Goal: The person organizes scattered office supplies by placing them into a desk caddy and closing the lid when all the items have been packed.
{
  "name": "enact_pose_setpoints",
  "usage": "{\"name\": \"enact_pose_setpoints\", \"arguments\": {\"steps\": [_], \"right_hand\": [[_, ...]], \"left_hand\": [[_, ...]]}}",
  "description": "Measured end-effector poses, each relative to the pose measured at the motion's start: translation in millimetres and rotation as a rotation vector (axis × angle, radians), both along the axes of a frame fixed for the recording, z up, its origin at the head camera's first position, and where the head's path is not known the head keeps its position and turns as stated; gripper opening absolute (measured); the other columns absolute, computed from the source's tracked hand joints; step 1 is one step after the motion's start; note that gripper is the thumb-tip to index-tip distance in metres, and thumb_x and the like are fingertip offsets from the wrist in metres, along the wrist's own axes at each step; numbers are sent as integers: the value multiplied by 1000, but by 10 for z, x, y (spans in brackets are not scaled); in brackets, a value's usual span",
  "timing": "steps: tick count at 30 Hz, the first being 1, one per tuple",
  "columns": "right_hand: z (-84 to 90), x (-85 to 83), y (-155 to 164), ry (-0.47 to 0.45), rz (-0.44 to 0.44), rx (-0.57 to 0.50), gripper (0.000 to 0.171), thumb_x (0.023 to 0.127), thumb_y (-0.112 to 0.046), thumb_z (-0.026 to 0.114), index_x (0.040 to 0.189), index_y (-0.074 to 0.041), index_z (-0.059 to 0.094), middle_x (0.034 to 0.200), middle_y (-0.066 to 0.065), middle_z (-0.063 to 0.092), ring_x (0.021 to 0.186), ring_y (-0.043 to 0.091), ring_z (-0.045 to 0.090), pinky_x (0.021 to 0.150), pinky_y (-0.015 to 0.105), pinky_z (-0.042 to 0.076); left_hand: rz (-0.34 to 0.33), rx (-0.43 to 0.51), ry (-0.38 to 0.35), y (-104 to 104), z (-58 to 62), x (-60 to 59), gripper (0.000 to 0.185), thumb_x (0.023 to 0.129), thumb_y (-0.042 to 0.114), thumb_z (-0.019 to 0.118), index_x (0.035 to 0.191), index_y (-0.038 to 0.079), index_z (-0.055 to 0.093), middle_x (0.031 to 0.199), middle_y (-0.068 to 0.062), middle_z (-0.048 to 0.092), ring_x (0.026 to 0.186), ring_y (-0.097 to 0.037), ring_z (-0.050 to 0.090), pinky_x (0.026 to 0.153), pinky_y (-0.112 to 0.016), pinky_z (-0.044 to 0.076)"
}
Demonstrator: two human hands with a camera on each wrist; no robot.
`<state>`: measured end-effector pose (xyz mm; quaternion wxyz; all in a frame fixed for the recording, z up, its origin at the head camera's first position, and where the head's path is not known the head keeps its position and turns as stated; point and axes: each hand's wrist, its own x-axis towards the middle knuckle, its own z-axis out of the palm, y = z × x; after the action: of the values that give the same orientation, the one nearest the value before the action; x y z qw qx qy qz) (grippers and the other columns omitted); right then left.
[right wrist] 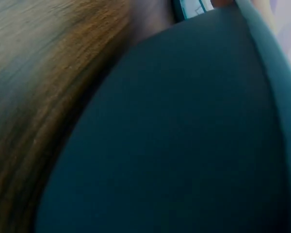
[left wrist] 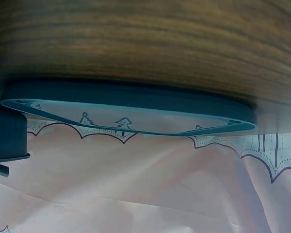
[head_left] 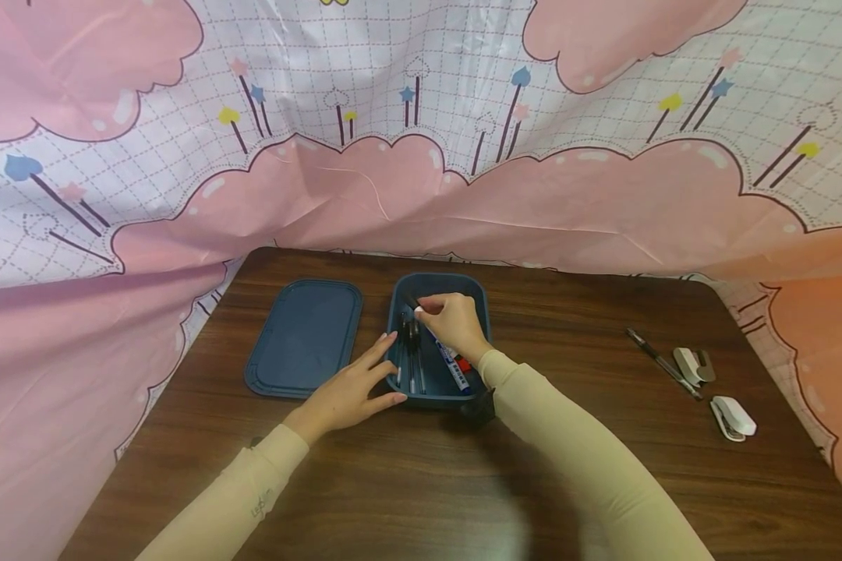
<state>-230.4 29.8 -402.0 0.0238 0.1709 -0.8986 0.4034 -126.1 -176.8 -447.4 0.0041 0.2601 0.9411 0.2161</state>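
Observation:
A dark blue box [head_left: 440, 399] sits on the table, its near wall filling most of the right wrist view. My right hand [head_left: 456, 323] reaches over it and pinches a dark pen [head_left: 411, 301] between thumb and fingertips. That pen's end [left wrist: 0, 170] also shows past the box [left wrist: 9, 138] in the left wrist view. My left hand [head_left: 347, 393] rests with spread fingers at the box's left rim, thumb by the near left corner. Inside lie several black pens [head_left: 413, 343], a blue and white marker [head_left: 452, 366] and a small red item [head_left: 465, 364], partly hidden by my right hand.
Left of the box lies its blue lid [head_left: 305, 335], seen edge-on as a lid [left wrist: 136, 97] in the left wrist view. Farther right are a pen [head_left: 663, 362], a white and grey item [head_left: 693, 366] and a white stapler [head_left: 733, 418]. A patterned curtain [head_left: 421, 202] hangs behind.

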Motion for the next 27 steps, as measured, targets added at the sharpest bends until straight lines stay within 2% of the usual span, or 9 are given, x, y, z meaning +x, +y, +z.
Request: {"name": "enact_pose_setpoints", "arguments": {"steps": [9,21,27], "right_hand": [[-146,23,-60,-21,-24,45,22,87,-18,74,105,-6,76,101,8,76,92,20,72,75,32,59],[-258,44,-97,-2,-28,69,23,84,-19,76,103,-6,76,97,8,76,92,21,72,78,33,59],[-308,75,-114,-59,-24,133,23,84,-17,76,103,-5,76,97,8,76,92,21,72,79,33,59]], "left_hand": [[-10,10,16,-7,-3,-2,60,93,64,46,126,15,59,165,3,6,152,-21,12,104,-47,47],[-15,15,16,-1,-9,-9,60,93,63,45,126,14,59,165,1,7,152,-23,12,103,-47,47],[-12,16,8,3,3,-6,60,93,62,47,127,14,59,165,2,7,152,-23,12,104,-48,46]]}}
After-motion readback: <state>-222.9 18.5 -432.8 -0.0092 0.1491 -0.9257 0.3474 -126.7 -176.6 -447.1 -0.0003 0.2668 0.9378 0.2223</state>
